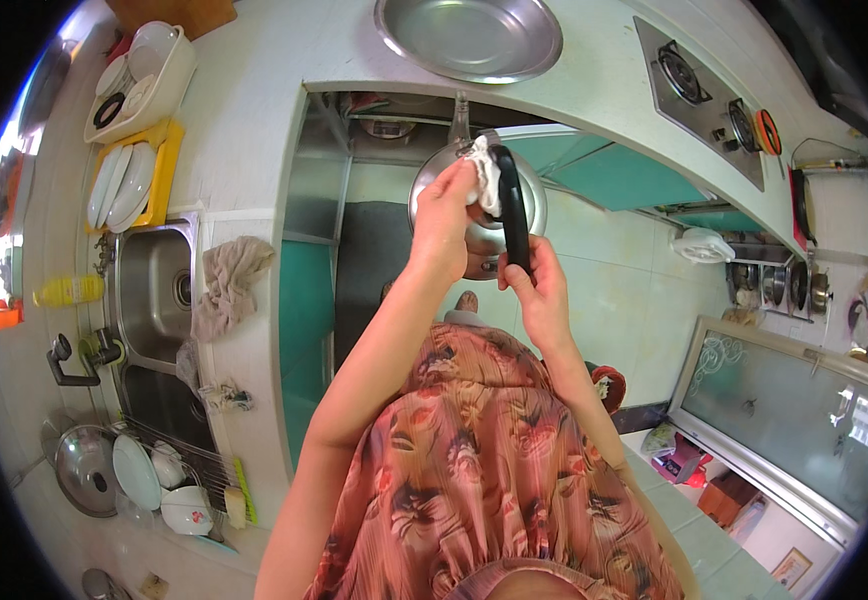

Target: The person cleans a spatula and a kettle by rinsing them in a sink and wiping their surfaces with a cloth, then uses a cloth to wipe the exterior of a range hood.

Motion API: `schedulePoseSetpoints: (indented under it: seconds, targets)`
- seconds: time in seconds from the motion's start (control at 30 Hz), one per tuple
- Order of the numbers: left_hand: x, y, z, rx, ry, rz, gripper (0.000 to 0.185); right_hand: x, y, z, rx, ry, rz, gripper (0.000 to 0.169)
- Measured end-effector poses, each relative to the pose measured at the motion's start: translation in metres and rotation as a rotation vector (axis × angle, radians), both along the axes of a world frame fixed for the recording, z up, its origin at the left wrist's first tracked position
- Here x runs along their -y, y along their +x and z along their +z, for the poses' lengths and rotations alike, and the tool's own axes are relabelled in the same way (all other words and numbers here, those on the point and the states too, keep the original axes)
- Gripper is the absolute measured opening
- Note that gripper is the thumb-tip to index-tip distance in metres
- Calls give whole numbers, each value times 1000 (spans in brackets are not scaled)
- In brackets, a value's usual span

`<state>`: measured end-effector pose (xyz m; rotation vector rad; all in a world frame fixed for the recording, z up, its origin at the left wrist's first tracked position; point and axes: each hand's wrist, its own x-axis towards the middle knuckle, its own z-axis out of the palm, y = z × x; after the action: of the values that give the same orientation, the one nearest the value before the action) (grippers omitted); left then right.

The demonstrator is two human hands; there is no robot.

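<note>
A shiny metal kettle (pixel 429 174) hangs in front of me over the floor, its spout pointing away from my body. My right hand (pixel 539 281) grips the near end of its black handle (pixel 510 199). In my left hand (pixel 443 206) is a bunched white cloth (pixel 486 178), held against or close beside the far part of the handle. Whether the cloth touches the kettle's lid cannot be made out, since my left hand covers that part.
Beyond the kettle, a metal basin (pixel 471 37) stands on the white counter (pixel 254 127). To the left are a double sink (pixel 153 292), a grey towel (pixel 228 281) and racked dishes (pixel 130 187). A gas hob (pixel 696 97) lies at right; an open teal cabinet door (pixel 614 169) juts out below.
</note>
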<state>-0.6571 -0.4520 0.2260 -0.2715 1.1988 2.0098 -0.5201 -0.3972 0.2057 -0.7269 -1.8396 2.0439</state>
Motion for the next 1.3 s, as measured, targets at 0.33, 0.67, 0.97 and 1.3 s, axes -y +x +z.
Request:
schedulePoseSetpoints:
  seconds: [0.33, 0.67, 0.97, 1.3]
  targets:
    - [-6, 28, -11, -301, -66, -290, 25, -13, 2, 0, 62, 44, -23, 20]
    - [15, 64, -13, -663, -338, -15, 29, -14, 5, -12, 22, -49, -19, 33]
    - [76, 48, -94, -321, -304, 49, 24, -5, 2, -33, 233, -30, 27, 18]
    - [173, -92, -286, 36, -638, 753, 70, 16, 25, -102, 368, -65, 81, 18]
